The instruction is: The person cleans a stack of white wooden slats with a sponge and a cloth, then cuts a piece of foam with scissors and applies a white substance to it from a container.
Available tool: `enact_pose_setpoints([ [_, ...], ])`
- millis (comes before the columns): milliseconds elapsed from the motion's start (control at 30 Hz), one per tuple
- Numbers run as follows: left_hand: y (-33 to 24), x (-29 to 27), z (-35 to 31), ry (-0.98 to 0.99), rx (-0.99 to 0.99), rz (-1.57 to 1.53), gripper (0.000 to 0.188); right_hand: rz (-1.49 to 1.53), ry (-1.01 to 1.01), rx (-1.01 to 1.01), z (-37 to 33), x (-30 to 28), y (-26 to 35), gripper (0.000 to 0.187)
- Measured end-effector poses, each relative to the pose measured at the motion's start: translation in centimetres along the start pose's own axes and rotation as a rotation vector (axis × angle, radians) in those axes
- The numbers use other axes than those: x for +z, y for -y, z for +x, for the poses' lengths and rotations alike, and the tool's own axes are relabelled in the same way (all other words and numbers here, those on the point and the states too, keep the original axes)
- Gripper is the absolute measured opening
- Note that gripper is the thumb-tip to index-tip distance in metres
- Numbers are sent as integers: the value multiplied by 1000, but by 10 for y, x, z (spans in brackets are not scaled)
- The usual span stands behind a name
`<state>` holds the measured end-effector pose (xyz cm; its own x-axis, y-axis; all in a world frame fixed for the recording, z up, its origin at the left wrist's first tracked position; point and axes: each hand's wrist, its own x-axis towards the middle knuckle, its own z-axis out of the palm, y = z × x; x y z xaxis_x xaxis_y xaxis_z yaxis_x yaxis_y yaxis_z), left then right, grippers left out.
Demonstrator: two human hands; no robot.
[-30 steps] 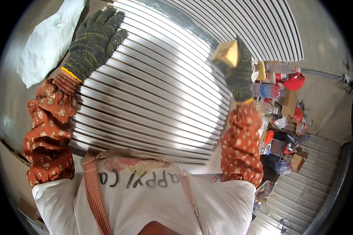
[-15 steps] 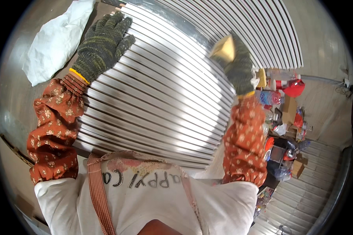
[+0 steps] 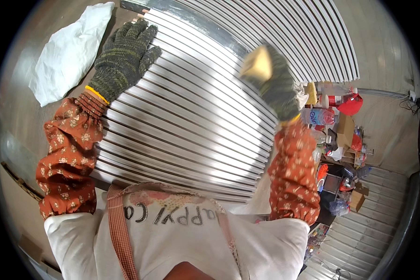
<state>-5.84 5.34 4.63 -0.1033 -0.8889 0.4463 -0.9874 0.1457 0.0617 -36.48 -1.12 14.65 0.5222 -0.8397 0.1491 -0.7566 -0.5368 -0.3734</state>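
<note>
A row of long, shiny silver strips (image 3: 186, 121) with dark gaps between them lies in front of me. My left hand (image 3: 125, 57), in a dark green knit glove with a yellow cuff, rests flat on the strips' left ends, fingers apart. At the right ends, my right hand (image 3: 276, 81), gloved alike and smeared by motion, grips a yellow sponge-like block (image 3: 258, 64). A pale cloth (image 3: 300, 94) shows by its wrist. Whether the block touches the strips I cannot tell.
A white plastic sheet (image 3: 70, 53) lies left of my left hand. Beyond a dark bar (image 3: 210, 30) are more striped strips (image 3: 308, 32). To the right stand plastic bottles (image 3: 318, 116), a cardboard box (image 3: 345, 130), a red item (image 3: 350, 104) and other clutter.
My right hand has shifted slightly left and nearer with the yellow block. The left hand stays on the strips, and the whole view has shifted a little.
</note>
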Motion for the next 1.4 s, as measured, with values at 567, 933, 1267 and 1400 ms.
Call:
enact_pose_setpoints([
  [567, -2, -3, 1, 68, 70, 10, 46, 110, 163, -310, -57, 25, 32, 65],
  [933, -87, -128, -177, -66, 144, -111, 52, 131, -84, 72, -29, -6, -66, 59],
  [1267, -135, -38, -220, -247, 20, 79, 53, 119, 72, -386, -50, 52, -46, 49],
  [1400, -144, -48, -218, -174, -56, 67, 53, -219, -513, 50, -25, 2, -126, 54],
])
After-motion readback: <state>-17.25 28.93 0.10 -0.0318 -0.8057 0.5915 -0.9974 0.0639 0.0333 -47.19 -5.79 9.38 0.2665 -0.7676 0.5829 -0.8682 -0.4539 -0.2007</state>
